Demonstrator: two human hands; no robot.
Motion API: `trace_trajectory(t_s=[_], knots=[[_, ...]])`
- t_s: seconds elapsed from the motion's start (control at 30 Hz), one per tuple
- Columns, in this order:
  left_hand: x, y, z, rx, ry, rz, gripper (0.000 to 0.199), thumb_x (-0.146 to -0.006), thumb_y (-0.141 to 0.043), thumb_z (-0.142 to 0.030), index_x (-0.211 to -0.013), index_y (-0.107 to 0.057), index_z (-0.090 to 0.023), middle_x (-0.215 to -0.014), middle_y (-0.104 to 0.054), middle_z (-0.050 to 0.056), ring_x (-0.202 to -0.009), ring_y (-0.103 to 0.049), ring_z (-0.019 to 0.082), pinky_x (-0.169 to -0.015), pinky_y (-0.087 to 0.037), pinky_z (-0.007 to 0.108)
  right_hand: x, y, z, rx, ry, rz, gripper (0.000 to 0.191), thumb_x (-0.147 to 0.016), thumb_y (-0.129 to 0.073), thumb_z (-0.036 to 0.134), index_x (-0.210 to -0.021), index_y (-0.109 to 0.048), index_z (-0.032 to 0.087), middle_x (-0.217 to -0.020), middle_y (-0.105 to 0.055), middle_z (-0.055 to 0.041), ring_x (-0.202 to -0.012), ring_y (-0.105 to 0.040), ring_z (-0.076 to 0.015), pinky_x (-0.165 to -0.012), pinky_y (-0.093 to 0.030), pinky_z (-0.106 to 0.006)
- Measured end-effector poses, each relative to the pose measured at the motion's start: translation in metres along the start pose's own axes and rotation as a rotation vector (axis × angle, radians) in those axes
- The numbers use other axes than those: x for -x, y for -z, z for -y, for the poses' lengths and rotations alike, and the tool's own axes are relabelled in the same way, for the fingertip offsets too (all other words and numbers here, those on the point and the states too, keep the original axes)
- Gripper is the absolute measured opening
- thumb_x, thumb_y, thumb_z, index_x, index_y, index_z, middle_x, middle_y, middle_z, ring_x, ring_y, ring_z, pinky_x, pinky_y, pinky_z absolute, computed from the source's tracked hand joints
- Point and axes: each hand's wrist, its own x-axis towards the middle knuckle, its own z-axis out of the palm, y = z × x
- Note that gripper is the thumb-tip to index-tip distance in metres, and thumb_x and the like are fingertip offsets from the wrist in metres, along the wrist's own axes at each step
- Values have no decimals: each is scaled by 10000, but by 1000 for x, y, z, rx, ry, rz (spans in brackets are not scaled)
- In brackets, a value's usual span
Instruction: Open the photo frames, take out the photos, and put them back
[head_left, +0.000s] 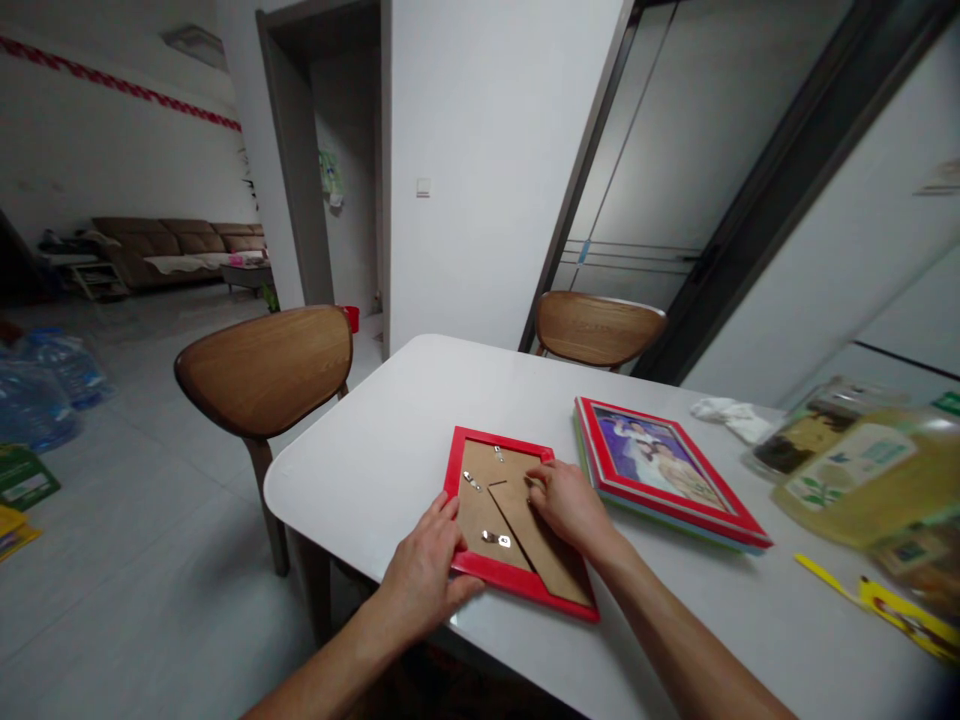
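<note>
A red picture frame lies face down on the white table, its brown backboard showing with several metal clips and a diagonal stand flap. My left hand holds the frame's lower left corner, fingers on the left edge and thumb along the near edge. Over the right side of the backboard, my right hand has its fingers bent together near a clip; what they pinch, if anything, is too small to make out. To the right is a stack of frames, the top one red with a photo of people.
Bottles and a jar stand at the table's right, with a crumpled white tissue and a yellow strip-like item nearby. Wooden chairs stand at the left and far sides of the white table.
</note>
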Motion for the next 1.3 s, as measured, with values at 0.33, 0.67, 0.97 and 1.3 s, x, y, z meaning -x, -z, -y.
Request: trace_trajectory(t_s=[0.33,0.67,0.97,1.3], knots=[[0,-1,0,21,9,7,249,-655,-633,-311,-806,-510,-155,-1274,-381,153,-1235,-213,258,-981,-272,401,-1,0,-6,-24,68,64,296,-691,-403,113,-863,-641,156,-927,-610,-71,-863,-502,-166,-785,-313,-243],[-1,-2,1,22,30,19,280,-627,-651,-279,-843,-519,-162,-1285,-369,142,-1234,-216,257,-976,-279,421,-38,-27,26,-15,-74,-41,333,-754,-365,193,-997,-592,180,-930,-551,-99,-881,-464,-203,-740,-324,-298],[0,-2,2,24,14,3,263,-643,-639,-289,-839,-515,-166,-1280,-379,134,-1234,-213,264,-973,-277,427,-20,-15,30,-44,-48,-55,388,-760,-395,257,-1136,-487,229,-1020,-539,-71,-909,-470,-187,-745,-342,-289],[1,-7,4,35,40,-20,429,-623,-642,-266,-1007,-488,-156,-1294,-357,130,-1234,-218,249,-980,-277,405,39,-1,28,-192,-17,15,398,-669,-498,342,-1027,-560,179,-912,-560,-75,-819,-520,-175,-734,-376,-265]])
